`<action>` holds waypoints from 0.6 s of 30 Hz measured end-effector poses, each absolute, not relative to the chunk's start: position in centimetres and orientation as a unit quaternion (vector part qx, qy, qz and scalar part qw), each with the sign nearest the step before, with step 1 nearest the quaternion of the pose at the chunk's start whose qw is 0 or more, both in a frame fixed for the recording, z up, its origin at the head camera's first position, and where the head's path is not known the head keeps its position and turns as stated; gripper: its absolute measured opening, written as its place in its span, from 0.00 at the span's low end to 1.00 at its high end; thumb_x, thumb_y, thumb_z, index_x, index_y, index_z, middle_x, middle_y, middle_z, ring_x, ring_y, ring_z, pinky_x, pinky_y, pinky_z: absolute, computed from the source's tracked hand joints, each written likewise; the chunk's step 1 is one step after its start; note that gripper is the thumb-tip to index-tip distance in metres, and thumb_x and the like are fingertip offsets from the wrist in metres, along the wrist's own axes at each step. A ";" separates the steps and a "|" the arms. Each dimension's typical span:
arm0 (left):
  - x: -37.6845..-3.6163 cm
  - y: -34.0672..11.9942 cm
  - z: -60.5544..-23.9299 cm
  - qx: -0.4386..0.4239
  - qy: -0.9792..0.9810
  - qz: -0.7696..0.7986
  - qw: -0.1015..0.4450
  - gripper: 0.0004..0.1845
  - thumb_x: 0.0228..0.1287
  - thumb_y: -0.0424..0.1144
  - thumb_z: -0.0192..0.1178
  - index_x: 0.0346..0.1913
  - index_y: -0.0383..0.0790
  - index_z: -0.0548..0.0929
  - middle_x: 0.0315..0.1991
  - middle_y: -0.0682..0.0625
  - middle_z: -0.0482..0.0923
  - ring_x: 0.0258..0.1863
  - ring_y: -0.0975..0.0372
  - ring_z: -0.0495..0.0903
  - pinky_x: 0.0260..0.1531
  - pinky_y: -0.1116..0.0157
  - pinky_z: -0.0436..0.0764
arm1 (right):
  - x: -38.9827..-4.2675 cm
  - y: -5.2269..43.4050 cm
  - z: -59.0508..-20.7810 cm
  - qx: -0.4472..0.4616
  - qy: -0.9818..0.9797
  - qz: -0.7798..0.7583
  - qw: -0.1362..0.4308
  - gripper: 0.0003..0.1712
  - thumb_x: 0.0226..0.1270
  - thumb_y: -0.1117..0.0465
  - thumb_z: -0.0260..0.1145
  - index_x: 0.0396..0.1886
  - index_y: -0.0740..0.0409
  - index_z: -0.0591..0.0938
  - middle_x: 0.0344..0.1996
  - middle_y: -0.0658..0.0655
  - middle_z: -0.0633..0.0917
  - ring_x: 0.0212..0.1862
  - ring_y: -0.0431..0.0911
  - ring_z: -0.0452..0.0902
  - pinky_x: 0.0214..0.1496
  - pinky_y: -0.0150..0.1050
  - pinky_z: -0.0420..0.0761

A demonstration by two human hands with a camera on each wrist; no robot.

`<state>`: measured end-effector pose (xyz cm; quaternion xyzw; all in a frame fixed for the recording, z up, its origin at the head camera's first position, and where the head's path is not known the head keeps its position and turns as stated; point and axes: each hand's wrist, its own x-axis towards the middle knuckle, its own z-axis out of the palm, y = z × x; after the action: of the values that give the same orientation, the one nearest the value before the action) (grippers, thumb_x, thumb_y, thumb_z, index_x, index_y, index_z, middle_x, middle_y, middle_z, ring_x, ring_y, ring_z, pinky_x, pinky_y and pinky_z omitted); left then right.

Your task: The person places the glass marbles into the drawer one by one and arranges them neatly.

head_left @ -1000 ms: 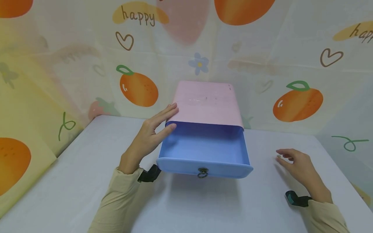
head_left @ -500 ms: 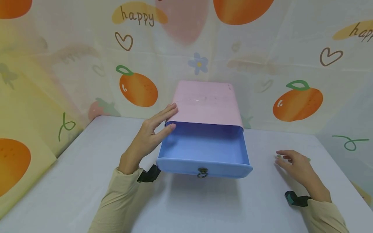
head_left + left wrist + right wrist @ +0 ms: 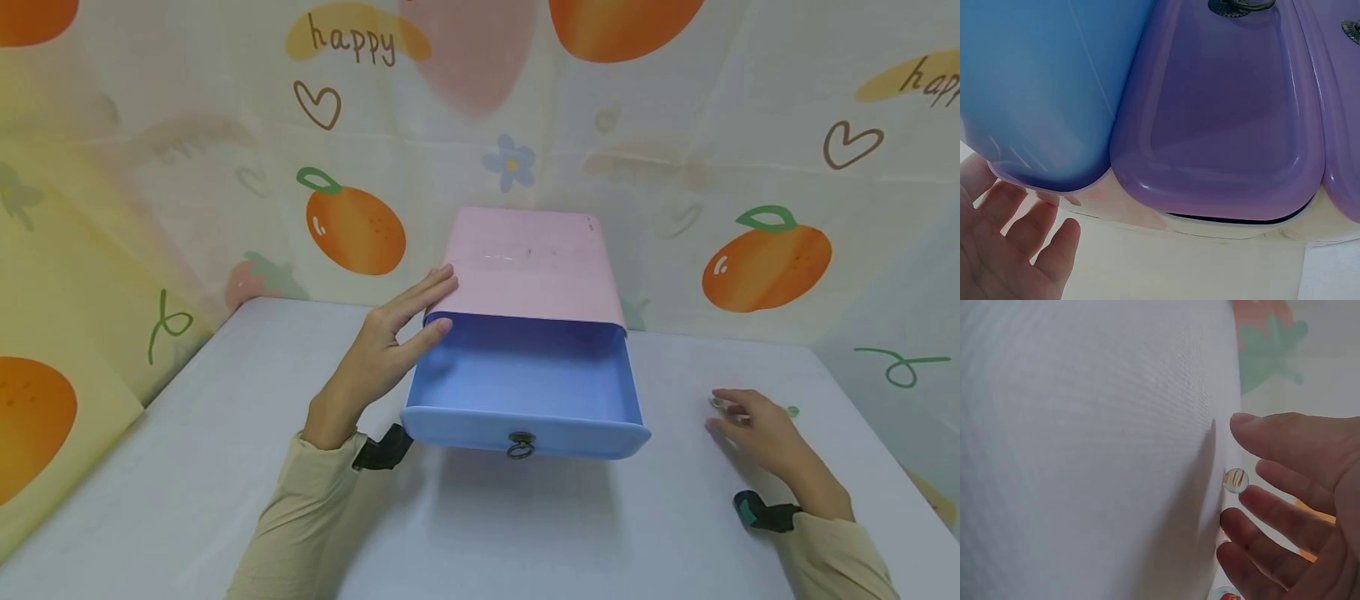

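A cabinet with a pink top [image 3: 532,262] stands in the middle of the table, its blue drawer [image 3: 525,375] pulled out. My left hand [image 3: 378,354] rests on the cabinet's left side, fingers extended against the top edge and thumb by the drawer's side. Right of the cabinet, my right hand [image 3: 768,433] hovers low over the table with fingers loosely bent. In the right wrist view a clear glass marble [image 3: 1235,480] with orange streaks lies between thumb and fingers, apart from the thumb. Another marble [image 3: 792,411] lies beyond the hand's knuckles.
Below the blue drawer, the left wrist view shows a purple drawer [image 3: 1222,106] with a dark metal handle [image 3: 1235,6], and part of another purple drawer [image 3: 1344,112]. A ring pull [image 3: 521,446] hangs on the blue drawer. A printed cloth [image 3: 637,125] backs the white table [image 3: 525,542].
My right hand has lowered slightly toward the table's front, and the marble behind its knuckles has come into sight. My left hand and the drawer stay put.
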<state>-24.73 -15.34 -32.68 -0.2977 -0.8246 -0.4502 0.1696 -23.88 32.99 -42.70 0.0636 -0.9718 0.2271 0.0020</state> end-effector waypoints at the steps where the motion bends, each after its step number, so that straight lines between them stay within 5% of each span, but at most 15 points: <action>1: -24.7 -15.3 -32.7 -0.298 -0.824 -0.450 0.170 0.27 0.70 0.37 0.58 0.71 0.46 0.71 0.75 0.53 0.64 0.77 0.63 0.58 0.76 0.50 0.60 | -23.9 33.0 -42.7 0.063 -0.972 0.227 -0.001 0.30 0.66 0.62 0.67 0.62 0.77 0.71 0.57 0.81 0.74 0.56 0.74 0.74 0.54 0.65 0.79; 18: -24.7 -15.3 -32.7 -0.301 -0.823 -0.452 0.169 0.27 0.70 0.37 0.58 0.71 0.45 0.71 0.75 0.53 0.64 0.77 0.63 0.58 0.76 0.50 0.60 | -23.7 33.0 -43.0 0.075 -0.969 0.235 -0.005 0.27 0.67 0.63 0.66 0.59 0.77 0.74 0.57 0.80 0.76 0.57 0.73 0.74 0.57 0.64 0.77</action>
<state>-24.74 -15.34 -32.69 -0.3009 -0.8225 -0.4522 0.1688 -23.68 32.98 -42.96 0.0748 -0.9690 0.2353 -0.0047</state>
